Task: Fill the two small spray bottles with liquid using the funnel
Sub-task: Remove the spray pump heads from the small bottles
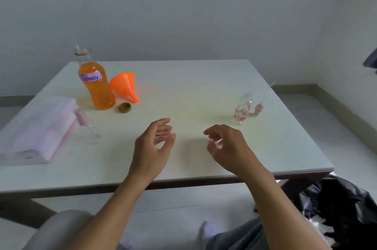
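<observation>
Both hands empty: left hand (155,139) and right hand (224,143) hover loosely open over the counter (193,90). Funnel (124,85) on its side at 11 o'clock, touching the uncapped orange bottle (98,88). Flowered spray bottle (241,110) at 1 o'clock, uncapped, probably light and tippy; grip its body. Second bottle at 9 o'clock, blurred.

The only legible text is "Spray", handwritten on a pale label (91,77) stuck to the orange-filled bottle (98,88).

Plain room: white table (204,90), bare wall (204,15)
</observation>
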`<action>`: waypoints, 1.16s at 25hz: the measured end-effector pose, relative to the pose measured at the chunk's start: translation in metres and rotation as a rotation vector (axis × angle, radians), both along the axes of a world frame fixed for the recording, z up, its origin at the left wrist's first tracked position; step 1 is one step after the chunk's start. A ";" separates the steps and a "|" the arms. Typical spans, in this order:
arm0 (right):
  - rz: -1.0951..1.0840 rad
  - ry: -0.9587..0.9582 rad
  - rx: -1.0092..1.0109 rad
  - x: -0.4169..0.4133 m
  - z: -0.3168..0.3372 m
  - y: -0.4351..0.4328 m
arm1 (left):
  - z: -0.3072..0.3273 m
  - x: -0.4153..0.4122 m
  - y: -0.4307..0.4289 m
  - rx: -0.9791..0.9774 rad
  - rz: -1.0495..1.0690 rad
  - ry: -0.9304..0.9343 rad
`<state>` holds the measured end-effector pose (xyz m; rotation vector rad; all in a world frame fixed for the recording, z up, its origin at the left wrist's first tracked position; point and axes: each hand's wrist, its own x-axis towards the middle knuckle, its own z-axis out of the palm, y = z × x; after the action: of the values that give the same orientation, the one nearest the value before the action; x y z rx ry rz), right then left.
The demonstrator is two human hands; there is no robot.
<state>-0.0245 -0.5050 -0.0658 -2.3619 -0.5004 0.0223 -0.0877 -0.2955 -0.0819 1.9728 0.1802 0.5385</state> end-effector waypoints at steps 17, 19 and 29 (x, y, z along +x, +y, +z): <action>0.264 -0.063 -0.266 0.009 -0.030 0.090 | 0.002 0.000 0.116 0.281 0.264 0.259; 0.175 0.026 -0.045 0.014 -0.018 0.089 | 0.001 0.009 0.105 0.315 0.057 0.241; -0.015 0.342 0.637 0.032 0.010 0.093 | 0.003 0.037 0.081 0.335 -0.218 0.137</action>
<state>0.0075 -0.4120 -0.0556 -1.6912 -0.2680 0.2227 -0.0503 -0.2142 -0.0789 2.3228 -0.0449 0.3054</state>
